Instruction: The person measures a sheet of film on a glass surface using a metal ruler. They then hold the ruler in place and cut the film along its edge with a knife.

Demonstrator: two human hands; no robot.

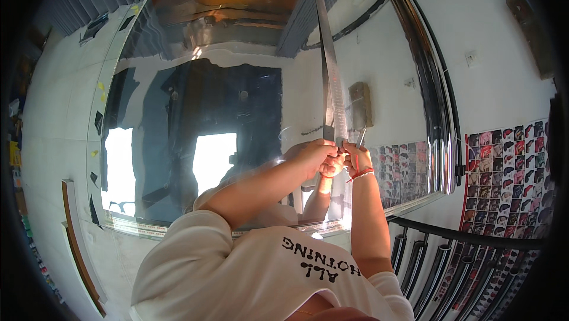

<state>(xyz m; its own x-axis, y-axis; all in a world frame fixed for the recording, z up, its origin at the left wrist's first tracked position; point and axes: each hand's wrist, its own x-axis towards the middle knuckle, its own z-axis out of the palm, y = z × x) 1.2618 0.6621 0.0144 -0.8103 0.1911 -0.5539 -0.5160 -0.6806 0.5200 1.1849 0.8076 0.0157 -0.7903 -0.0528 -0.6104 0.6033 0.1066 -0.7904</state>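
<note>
My left hand (321,157) and my right hand (358,159) meet over a glossy, mirror-like film sheet (249,98). Between their fingertips is a small grey piece (340,142), pinched from both sides; what it is cannot be told. A slim silver tool (361,138), seemingly a craft knife, sticks up from the fingers of my right hand. Just beyond the fingertips ends a long steel ruler (333,67), which runs away across the sheet. Its dark reflection shows to the left. Red and beaded bracelets circle my right wrist.
The sheet covers a glass-topped table (133,227) with a printed strip along its near edge. Dark shiny film rolls (426,76) show at right, and a rack of rolls (426,267) stands below. A sample poster (506,178) hangs nearby. Black scraps (98,122) lie left.
</note>
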